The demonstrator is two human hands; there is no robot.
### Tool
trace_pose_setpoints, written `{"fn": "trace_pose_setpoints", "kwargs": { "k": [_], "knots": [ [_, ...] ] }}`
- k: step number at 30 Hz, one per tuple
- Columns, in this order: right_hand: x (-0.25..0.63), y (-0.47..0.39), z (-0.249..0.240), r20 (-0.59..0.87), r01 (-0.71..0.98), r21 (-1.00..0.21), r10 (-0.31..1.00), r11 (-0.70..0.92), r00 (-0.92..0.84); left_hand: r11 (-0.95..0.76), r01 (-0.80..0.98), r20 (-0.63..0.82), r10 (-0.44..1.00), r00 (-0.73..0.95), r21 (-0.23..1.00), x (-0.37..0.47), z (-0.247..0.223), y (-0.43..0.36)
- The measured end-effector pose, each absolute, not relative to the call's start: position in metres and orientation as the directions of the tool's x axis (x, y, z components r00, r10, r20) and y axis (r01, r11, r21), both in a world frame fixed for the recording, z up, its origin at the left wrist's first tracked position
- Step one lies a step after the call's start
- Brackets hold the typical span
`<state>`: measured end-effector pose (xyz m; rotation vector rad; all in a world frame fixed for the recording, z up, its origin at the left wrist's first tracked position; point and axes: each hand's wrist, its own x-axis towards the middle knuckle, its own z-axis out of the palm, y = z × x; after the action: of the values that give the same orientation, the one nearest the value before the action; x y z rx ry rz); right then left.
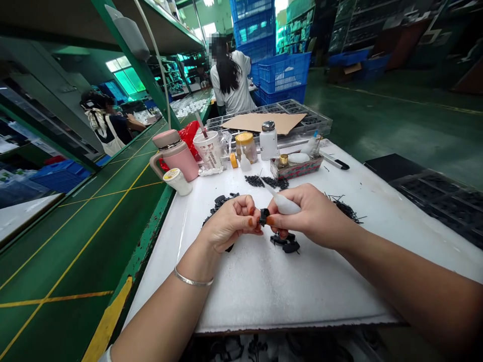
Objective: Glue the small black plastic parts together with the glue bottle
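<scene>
Between the fingertips of both hands is a small black plastic part [263,216], held above the white work surface [241,291]. My left hand [232,221] pinches it from the left, wrist wearing a silver bangle. From the other side, thumb and fingers of my right hand [302,216] touch the same part. A white squeeze bottle [286,204] with a thin nozzle is tucked in my right hand, nozzle pointing up and left. Black parts [289,244] lie below my right hand, and another pile [221,202] is partly hidden behind my left hand.
Small black pieces [266,181] and thin black sticks [345,208] lie farther back. A pink mug [181,158], plastic cup [209,148], yellow-lidded jar [246,146], white bottle [268,141] and small box [298,167] line the back. A green conveyor [83,236] runs left; two people sit beyond.
</scene>
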<state>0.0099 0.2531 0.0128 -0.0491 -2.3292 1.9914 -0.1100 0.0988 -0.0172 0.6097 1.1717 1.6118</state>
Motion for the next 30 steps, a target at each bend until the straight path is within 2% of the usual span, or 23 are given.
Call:
{"fn": "trace_pose_setpoints", "kwargs": {
  "k": [2,4,8,10,14,17,19,21,23,26,28,30],
  "knots": [
    [0.010,0.251,0.012,0.033,-0.023,-0.994,0.093,0.109,-0.995,-0.043,-0.433,-0.140,0.914,-0.382,0.901,-0.109,-0.015,0.099],
    [0.011,0.248,0.011,0.077,-0.058,-0.987,0.126,0.149,-0.989,-0.052,-0.442,-0.138,0.911,-0.388,0.896,-0.109,-0.014,0.099],
    [0.014,0.243,0.008,0.305,-0.194,-0.868,0.183,0.457,-0.935,-0.052,-0.457,-0.148,0.909,-0.390,0.888,-0.111,-0.017,0.098],
    [0.014,0.245,0.008,0.344,-0.198,-0.816,0.181,0.543,-0.921,-0.049,-0.442,-0.152,0.900,-0.408,0.895,-0.111,-0.019,0.099],
    [0.012,0.262,0.013,0.192,-0.092,-0.863,0.154,0.496,-0.969,-0.067,-0.300,-0.100,0.855,-0.509,0.952,-0.112,-0.015,0.097],
    [0.010,0.277,0.012,0.025,-0.008,-0.858,0.026,0.514,-0.999,-0.099,-0.150,-0.017,0.781,-0.625,0.984,-0.120,-0.003,0.087],
    [0.008,0.284,0.008,-0.085,0.030,-0.826,-0.072,0.563,-0.994,-0.057,-0.024,0.024,0.724,-0.690,0.998,-0.128,0.005,0.077],
    [0.007,0.288,0.002,-0.138,0.040,-0.805,-0.122,0.592,-0.983,0.076,0.141,0.045,0.709,-0.704,0.987,-0.135,0.012,0.068],
    [0.005,0.291,-0.002,-0.143,0.043,-0.800,-0.120,0.599,-0.982,0.282,0.324,0.015,0.733,-0.680,0.903,-0.137,0.015,0.063],
    [0.003,0.300,-0.001,-0.142,0.102,-0.793,-0.019,0.601,-0.990,0.550,0.524,-0.100,0.746,-0.659,0.650,-0.134,0.013,0.063],
    [0.002,0.310,0.004,-0.116,0.151,-0.749,0.097,0.645,-0.989,0.629,0.608,-0.118,0.736,-0.667,0.485,-0.128,0.010,0.065],
    [0.003,0.323,0.009,-0.060,0.196,-0.656,0.208,0.729,-0.976,0.652,0.672,-0.104,0.741,-0.664,0.352,-0.124,0.006,0.066]
  ]
}}
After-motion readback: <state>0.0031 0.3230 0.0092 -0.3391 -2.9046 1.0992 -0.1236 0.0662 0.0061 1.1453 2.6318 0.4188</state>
